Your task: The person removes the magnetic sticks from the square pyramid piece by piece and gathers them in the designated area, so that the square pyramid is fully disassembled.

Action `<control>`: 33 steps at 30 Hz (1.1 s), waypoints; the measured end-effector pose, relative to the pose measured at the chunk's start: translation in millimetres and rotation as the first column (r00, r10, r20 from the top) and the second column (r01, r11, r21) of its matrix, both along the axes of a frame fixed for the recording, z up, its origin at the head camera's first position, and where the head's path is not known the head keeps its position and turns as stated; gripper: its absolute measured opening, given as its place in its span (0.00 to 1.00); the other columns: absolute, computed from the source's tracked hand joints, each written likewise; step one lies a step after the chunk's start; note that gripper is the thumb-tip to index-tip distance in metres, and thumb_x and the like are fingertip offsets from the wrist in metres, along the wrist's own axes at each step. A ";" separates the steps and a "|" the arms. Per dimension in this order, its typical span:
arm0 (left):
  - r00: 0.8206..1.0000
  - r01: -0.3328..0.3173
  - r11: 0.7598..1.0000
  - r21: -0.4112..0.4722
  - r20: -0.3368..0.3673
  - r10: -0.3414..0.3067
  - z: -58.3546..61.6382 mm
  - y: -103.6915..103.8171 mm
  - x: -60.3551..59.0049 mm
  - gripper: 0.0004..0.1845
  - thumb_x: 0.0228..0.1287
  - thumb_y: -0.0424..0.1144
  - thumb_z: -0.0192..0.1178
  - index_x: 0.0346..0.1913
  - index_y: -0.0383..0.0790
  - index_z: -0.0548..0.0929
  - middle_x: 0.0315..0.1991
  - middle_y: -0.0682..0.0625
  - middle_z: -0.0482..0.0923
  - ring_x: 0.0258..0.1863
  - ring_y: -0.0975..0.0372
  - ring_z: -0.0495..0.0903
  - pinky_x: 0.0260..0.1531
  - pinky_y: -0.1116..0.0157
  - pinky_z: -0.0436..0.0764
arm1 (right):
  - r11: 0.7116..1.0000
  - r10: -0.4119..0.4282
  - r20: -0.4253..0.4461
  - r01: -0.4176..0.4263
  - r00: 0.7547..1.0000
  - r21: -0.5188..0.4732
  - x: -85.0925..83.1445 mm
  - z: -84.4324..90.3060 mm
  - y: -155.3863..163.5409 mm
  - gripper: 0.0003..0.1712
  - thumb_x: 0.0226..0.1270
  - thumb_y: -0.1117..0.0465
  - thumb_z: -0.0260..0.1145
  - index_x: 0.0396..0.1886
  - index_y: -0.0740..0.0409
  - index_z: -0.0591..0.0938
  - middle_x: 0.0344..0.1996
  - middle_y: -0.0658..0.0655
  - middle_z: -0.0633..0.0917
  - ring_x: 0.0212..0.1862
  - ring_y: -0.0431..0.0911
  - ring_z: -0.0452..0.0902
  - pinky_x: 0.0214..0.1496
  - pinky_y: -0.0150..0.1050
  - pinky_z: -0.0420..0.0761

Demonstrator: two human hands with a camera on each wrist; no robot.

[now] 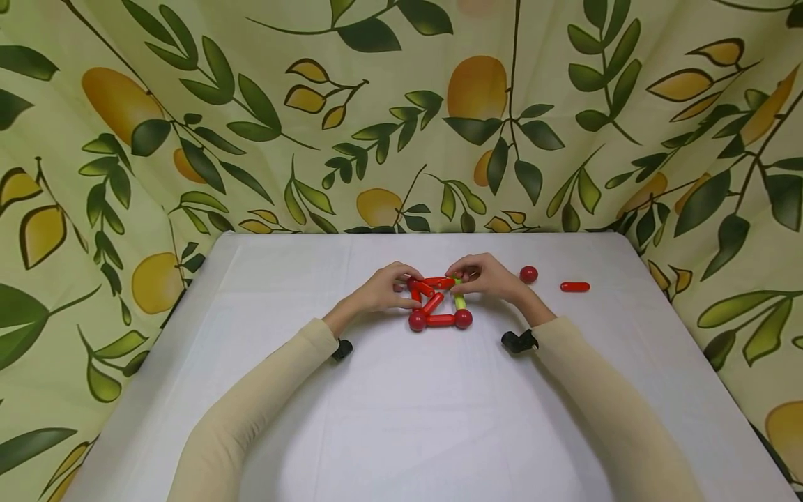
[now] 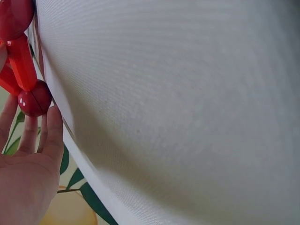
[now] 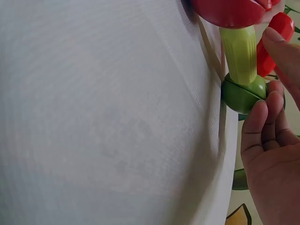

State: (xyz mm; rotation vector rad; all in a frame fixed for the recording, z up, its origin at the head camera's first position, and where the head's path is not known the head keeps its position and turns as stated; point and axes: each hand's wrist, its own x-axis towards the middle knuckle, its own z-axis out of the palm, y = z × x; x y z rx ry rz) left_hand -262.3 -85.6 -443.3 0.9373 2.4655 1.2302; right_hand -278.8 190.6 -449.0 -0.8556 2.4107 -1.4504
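A frame of toy building rods and balls lies on the table between the two hands. Two red balls, a left one (image 1: pixel 417 321) and a right one (image 1: pixel 463 318), form its near corners, joined by a red rod (image 1: pixel 441 320). A slanting red rod (image 1: pixel 433 303) lies inside. My left hand (image 1: pixel 380 288) holds the far-left red ball (image 2: pixel 34 99) with its fingertips, thumb by the side rod. On the right side, a yellow-green rod (image 3: pixel 241 54) runs to a green ball (image 3: pixel 243 93). My right hand (image 1: pixel 486 276) grips that ball, its thumb close to a red rod (image 3: pixel 277 42).
To the right of the frame lie a loose red ball (image 1: pixel 529 275) and a loose red rod (image 1: pixel 575 286). A white cloth covers the table (image 1: pixel 401 418). A leaf-patterned curtain (image 1: pixel 401 139) hangs behind its far edge and along both sides.
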 end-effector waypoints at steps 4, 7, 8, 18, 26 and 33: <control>1.000 -0.001 1.000 -0.004 0.002 0.001 -0.2 0.3 0.6 0.26 0.48 0.39 0.73 0.52 0.40 0.77 0.50 0.48 0.70 0.51 0.56 0.73 0.47 0.64 0.75 | 1.000 0.003 -0.015 -0.002 1.000 0.008 4.8 7.6 -5.1 0.16 0.50 0.66 0.74 0.41 0.61 0.84 0.31 0.62 0.80 0.34 0.52 0.70 0.32 0.36 0.72; 1.000 -0.003 1.000 -0.002 0.004 0.003 0.4 0.4 1.2 0.26 0.48 0.38 0.73 0.52 0.39 0.77 0.50 0.48 0.70 0.51 0.56 0.73 0.47 0.64 0.75 | 1.000 0.010 -0.012 -0.010 1.000 0.008 11.4 18.6 -9.1 0.15 0.51 0.69 0.74 0.41 0.64 0.84 0.30 0.66 0.79 0.34 0.54 0.69 0.32 0.37 0.71; 1.000 -0.002 1.000 0.001 0.005 0.002 0.4 0.3 1.3 0.26 0.48 0.38 0.73 0.52 0.39 0.77 0.50 0.47 0.70 0.52 0.56 0.73 0.47 0.64 0.75 | 1.000 0.012 -0.013 -0.012 1.000 0.012 14.0 22.6 -10.6 0.15 0.51 0.70 0.73 0.41 0.65 0.84 0.30 0.67 0.78 0.33 0.55 0.69 0.32 0.37 0.70; 0.999 -0.025 0.999 -0.020 0.033 0.026 1.2 1.7 0.4 0.26 0.48 0.39 0.73 0.52 0.42 0.77 0.51 0.50 0.70 0.52 0.58 0.72 0.48 0.67 0.75 | 1.000 -0.006 -0.029 0.006 1.000 0.016 16.0 26.4 -12.2 0.11 0.56 0.68 0.70 0.41 0.64 0.83 0.27 0.59 0.78 0.32 0.51 0.68 0.30 0.36 0.68; 0.999 -0.020 1.000 -0.016 0.032 0.021 0.1 0.7 -1.0 0.26 0.48 0.39 0.74 0.51 0.42 0.77 0.50 0.51 0.70 0.52 0.58 0.72 0.48 0.67 0.75 | 0.994 -0.073 -0.032 0.076 0.997 0.079 -0.7 2.1 -2.9 0.19 0.60 0.56 0.68 0.50 0.58 0.81 0.30 0.55 0.79 0.32 0.50 0.72 0.30 0.37 0.74; 1.000 -0.004 1.000 -0.003 0.020 0.004 -0.8 -0.1 -2.2 0.27 0.47 0.39 0.74 0.52 0.39 0.77 0.50 0.49 0.71 0.52 0.58 0.72 0.48 0.66 0.75 | 0.998 -0.049 -0.015 0.049 0.999 0.049 -3.9 3.6 2.2 0.11 0.66 0.53 0.62 0.40 0.56 0.81 0.31 0.56 0.79 0.32 0.53 0.73 0.31 0.44 0.75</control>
